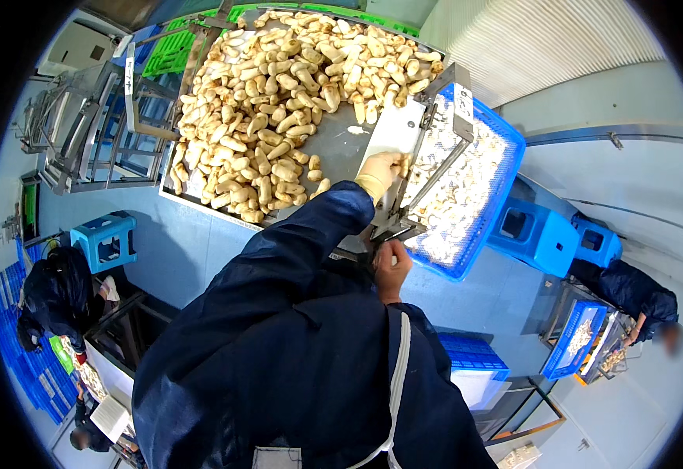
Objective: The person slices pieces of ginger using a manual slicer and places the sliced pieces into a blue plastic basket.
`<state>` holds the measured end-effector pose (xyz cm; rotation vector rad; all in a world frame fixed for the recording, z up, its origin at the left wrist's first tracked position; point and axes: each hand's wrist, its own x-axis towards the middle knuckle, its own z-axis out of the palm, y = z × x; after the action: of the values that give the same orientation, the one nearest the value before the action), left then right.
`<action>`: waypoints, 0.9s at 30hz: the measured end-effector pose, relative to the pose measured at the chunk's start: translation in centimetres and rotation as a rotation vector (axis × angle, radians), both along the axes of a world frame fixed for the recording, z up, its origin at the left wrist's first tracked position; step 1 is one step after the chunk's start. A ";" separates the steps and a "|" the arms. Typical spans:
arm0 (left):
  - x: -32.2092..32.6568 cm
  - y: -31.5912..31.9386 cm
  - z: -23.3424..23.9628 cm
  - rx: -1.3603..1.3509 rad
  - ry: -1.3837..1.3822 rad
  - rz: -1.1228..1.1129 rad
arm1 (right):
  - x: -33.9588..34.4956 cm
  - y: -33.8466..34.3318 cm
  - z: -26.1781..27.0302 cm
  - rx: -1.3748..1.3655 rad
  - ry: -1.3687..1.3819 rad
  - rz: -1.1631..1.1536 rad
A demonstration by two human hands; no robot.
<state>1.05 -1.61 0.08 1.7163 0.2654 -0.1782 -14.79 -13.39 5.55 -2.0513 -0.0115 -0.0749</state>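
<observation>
My left hand (381,170), in a pale glove, presses its fingertips on a small brownish piece of mushroom at the edge of a white board (397,129). Right beside those fingers runs the metal frame of a hand-lever cutter (438,176). My right hand (392,267) is bare and curled at the near end of the cutter, around what looks like its handle; the grip is partly hidden. Beyond my left hand, a heap of king oyster mushrooms (277,111) covers much of a steel-topped table (338,140). White mushroom pieces (453,205) fill a blue perforated basket (508,152) under the cutter's right side.
Blue plastic stools (535,234) stand to the right, another stool (104,240) to the left. A metal rack (107,129) adjoins the table's left end. Co-workers (60,293) work at lower left, and another person (634,299) at right. Blue crates (473,354) are stacked behind me.
</observation>
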 end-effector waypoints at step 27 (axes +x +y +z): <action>0.4 -0.4 -2.1 0.251 -0.156 -0.084 | 0.7 0.0 -0.1 0.389 0.032 -0.173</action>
<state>1.48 -2.01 -2.00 1.9811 0.1037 -0.0736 -14.10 -13.40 5.41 -1.6608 0.1868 -0.1403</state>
